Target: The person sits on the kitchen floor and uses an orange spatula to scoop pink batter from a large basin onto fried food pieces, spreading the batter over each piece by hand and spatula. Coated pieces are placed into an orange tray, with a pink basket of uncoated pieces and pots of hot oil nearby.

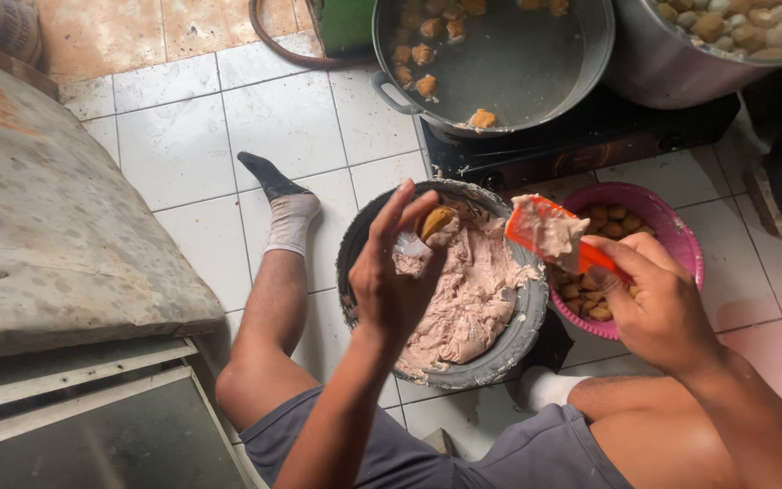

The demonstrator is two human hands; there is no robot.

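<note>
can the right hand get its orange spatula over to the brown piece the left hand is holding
Probably yes. The right hand holds the orange spatula, loaded with pale paste, level with the brown piece in the left hand. Only open air above the paste bowl lies between them.

A single head-worn camera looks steeply down from the seated person's own eye level, close over the lap and raised hands. It faces forward across the white tiled floor (183, 136) toward the black tabletop stove (581, 136) at the frame's top.
</note>
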